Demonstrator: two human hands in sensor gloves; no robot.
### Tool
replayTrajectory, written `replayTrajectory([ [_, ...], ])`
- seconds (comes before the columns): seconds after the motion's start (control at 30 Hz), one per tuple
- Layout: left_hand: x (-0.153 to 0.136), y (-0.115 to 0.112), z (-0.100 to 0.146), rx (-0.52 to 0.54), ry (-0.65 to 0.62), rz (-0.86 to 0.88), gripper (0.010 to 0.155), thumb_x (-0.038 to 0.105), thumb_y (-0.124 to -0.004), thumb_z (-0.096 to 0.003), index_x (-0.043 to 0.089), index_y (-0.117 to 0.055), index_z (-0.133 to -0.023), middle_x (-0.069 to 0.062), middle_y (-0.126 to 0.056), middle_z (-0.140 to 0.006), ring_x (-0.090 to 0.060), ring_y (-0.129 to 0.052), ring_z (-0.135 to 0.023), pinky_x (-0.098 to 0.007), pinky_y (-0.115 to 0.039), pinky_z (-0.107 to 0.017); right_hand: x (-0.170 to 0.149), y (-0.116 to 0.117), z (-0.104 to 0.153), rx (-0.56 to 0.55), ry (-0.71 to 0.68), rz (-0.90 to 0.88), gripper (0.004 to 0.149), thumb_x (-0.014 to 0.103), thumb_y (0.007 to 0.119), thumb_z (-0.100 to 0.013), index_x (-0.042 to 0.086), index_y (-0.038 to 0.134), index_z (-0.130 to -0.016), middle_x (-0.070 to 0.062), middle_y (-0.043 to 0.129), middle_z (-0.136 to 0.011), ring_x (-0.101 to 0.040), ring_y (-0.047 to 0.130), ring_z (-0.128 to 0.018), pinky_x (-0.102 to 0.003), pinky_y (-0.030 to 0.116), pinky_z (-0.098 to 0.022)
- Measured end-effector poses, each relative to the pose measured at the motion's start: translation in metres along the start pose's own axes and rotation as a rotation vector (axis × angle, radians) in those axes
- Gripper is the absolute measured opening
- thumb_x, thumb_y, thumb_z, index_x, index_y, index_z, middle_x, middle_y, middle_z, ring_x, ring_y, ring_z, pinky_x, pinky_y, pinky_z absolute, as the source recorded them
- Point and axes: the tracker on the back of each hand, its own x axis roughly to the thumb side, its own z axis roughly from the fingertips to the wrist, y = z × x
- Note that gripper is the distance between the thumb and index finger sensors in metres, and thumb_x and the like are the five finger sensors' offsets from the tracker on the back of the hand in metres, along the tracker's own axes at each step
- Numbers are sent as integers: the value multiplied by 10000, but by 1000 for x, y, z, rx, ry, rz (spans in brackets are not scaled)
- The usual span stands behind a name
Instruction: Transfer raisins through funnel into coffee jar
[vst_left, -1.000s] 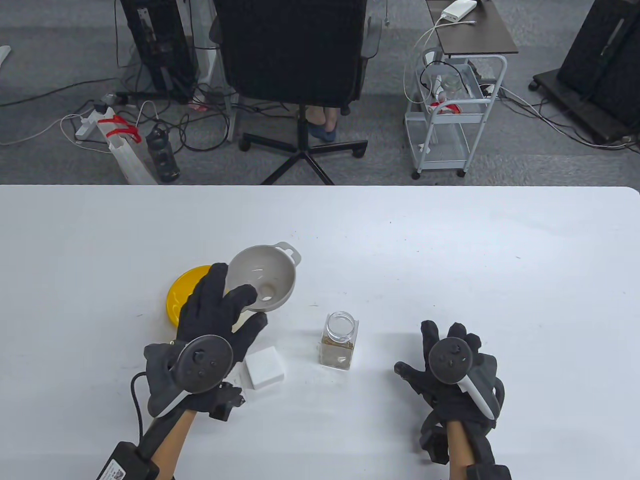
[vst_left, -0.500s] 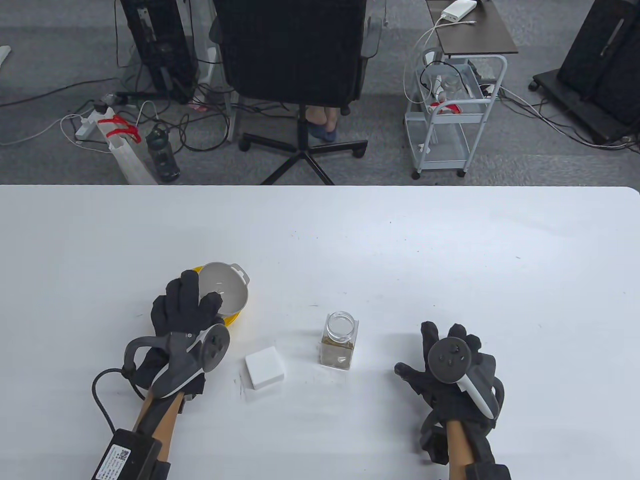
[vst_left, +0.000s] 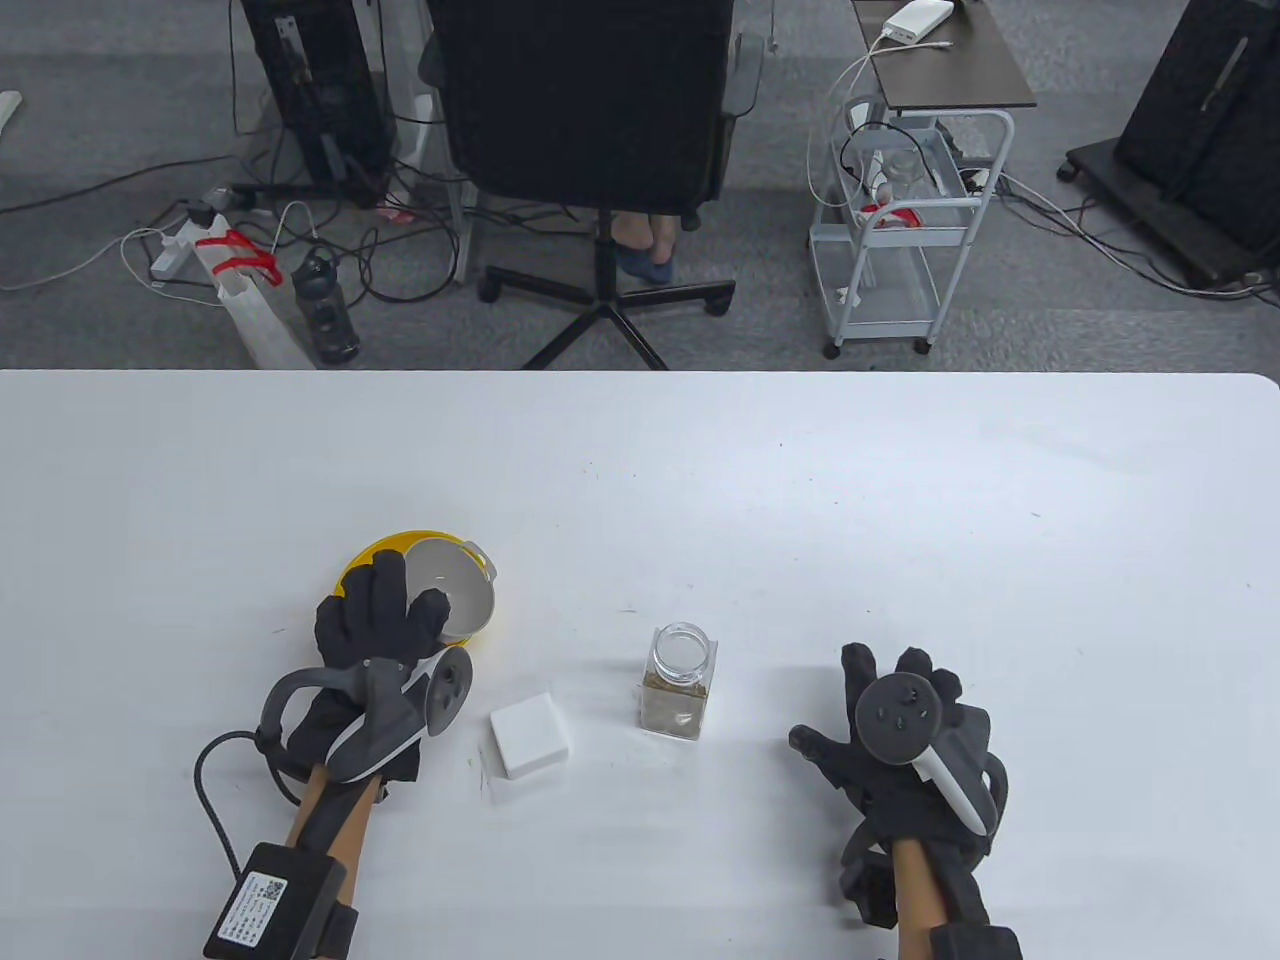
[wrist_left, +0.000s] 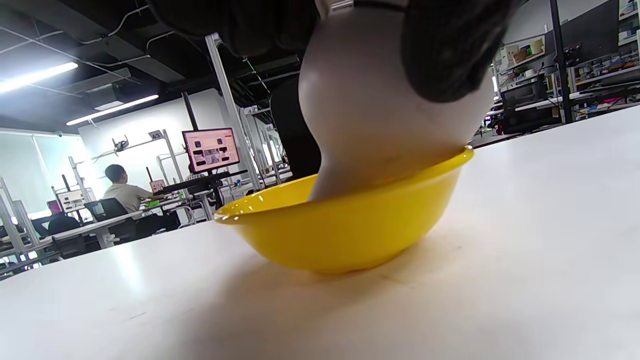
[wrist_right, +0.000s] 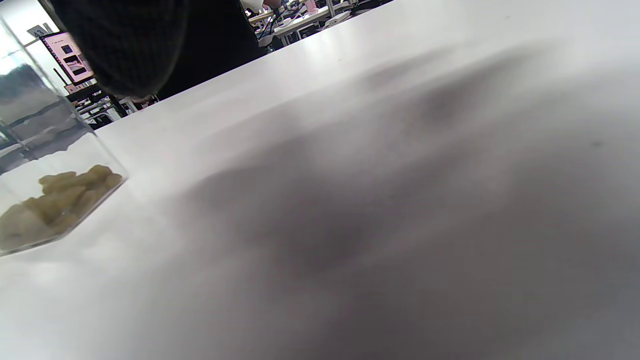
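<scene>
On the left of the white tabletop (vst_left: 900, 480): a yellow bowl (vst_left: 372, 556), upright, with the grey-white funnel (vst_left: 455, 592) tilted on its side and resting inside it. Left hand (vst_left: 385, 625) wrapped over the funnel — fingers (vst_left: 380, 590) curled across its rim and outer wall, grasping it. From the left wrist view, funnel (wrist_left: 380, 110) pressed down past the bowl's (wrist_left: 345, 230) rim, a gloved fingertip (wrist_left: 445, 55) lying against its side.

Near the middle of the tabletop, well apart from the bowl: the coffee jar (vst_left: 680, 692), clear, square-sided, standing upright with its mouth open and uncovered. Filled to roughly a third with pale brown raisins (vst_left: 675, 708). In the right wrist view, the jar's (wrist_right: 45, 165) corner at the left edge, with the raisins (wrist_right: 55, 197) heaped on its floor.

Between bowl and jar, nearer the front edge: a small white square block (vst_left: 530, 735), lying flat, touching neither.

To the right of the jar and apart from it — right hand (vst_left: 905, 750) resting palm-down on the tabletop, fingers (vst_left: 860, 665) spread and released, grasping nothing.
</scene>
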Motion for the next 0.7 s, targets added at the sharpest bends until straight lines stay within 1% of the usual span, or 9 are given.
replayTrajectory([
  [0.17,0,7,5,12,-9,19,696,529,-764,-603,330,-444,-1187,-144,-386,-1328,-440,-492,-1185,-629,-491,-819,0,0,0,-1,1,4,932,630,730,-553,241,147,-1165,-323,-10,-1135,-633,58,-1015,-821,257,-690],
  [0.43,14,26,25,71,-87,101,761,574,-702,-620,298,-332,-1226,-154,-350,-1337,-465,-459,-1191,-645,-467,-822,0,0,0,-7,-3,-4,934,630,731,-552,239,145,-1165,-325,-10,-1134,-635,59,-1014,-821,259,-689],
  [0.57,24,27,38,76,-147,87,787,597,-681,-621,294,-292,-1235,-164,-325,-1342,-479,-429,-1197,-657,-449,-823,0,0,0,-9,-7,-4,938,631,733,-550,241,142,-1164,-325,-12,-1134,-635,58,-1014,-822,258,-688],
  [0.7,30,18,45,54,-172,56,805,607,-671,-620,291,-266,-1239,-173,-305,-1344,-490,-403,-1201,-666,-433,-823,1,0,0,-10,-22,-6,950,629,743,-544,240,136,-1162,-326,-12,-1134,-635,58,-1014,-822,260,-688],
])
